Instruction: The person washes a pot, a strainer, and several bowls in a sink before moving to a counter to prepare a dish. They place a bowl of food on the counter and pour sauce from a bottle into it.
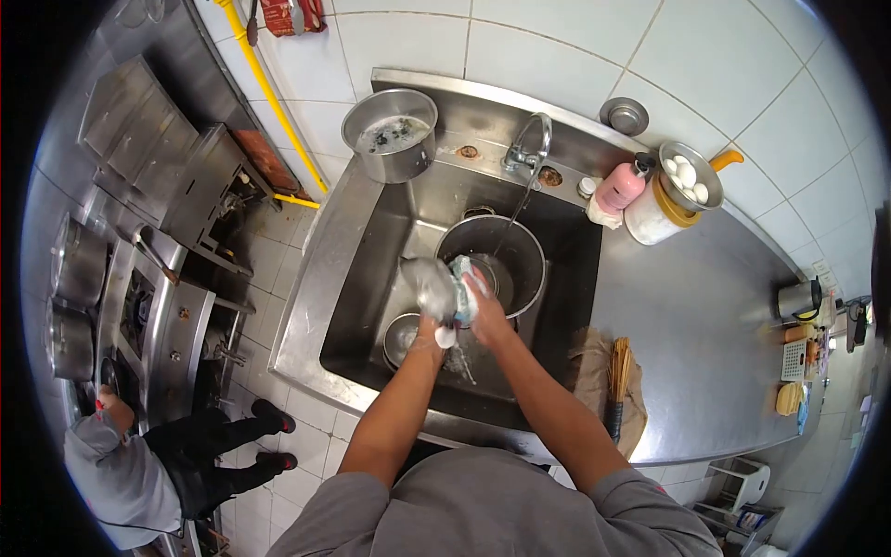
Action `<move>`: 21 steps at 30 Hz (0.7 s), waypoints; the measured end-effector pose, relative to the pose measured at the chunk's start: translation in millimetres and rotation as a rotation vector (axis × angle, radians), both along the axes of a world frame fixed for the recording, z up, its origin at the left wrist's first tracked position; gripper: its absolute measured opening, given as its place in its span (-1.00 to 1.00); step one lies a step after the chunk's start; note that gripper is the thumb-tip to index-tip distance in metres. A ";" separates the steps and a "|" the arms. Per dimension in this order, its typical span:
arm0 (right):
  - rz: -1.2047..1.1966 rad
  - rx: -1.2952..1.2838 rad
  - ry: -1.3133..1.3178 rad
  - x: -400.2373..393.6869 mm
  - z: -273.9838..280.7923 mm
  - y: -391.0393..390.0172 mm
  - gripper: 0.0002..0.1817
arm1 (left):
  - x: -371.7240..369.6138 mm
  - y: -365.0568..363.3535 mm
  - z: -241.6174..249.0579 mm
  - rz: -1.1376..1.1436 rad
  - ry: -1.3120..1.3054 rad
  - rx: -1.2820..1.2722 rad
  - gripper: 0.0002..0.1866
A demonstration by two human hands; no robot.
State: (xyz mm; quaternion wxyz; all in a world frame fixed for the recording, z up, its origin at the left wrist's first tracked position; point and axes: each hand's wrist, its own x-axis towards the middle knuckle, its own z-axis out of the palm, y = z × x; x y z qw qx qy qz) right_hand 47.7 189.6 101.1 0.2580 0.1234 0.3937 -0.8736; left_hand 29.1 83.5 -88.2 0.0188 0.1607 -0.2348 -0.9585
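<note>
Both hands, left [436, 306] and right [483, 311], grip a steel cup [429, 286] and sponge [464, 278], clear of sink [371, 278] walls.

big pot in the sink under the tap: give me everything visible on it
The big pot is round, deep and looks like stainless steel, with a bright rim and a dark inside. It stands upright in the sink, toward the back, right below the tap; a thin stream of water runs from the tap into it. The right hand and the sponge overlap its front-left rim, hiding that part. Whether they touch it cannot be told. A smaller bowl lies to its front left.
</note>
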 end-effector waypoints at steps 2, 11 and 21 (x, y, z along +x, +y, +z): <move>-0.197 0.178 0.009 17.2 -25.8 -10.8 -0.36 | 18.8 -15.4 128.2 0.069 -0.189 -0.636 -0.69; -0.332 1.229 0.326 -59.8 -82.8 70.4 -0.48 | 3.1 -88.3 86.0 -0.319 -0.033 -1.252 -0.60; -0.266 1.352 0.279 -59.9 -112.7 74.8 -0.42 | 37.4 -151.7 -62.3 -1.050 -0.259 -2.051 -0.61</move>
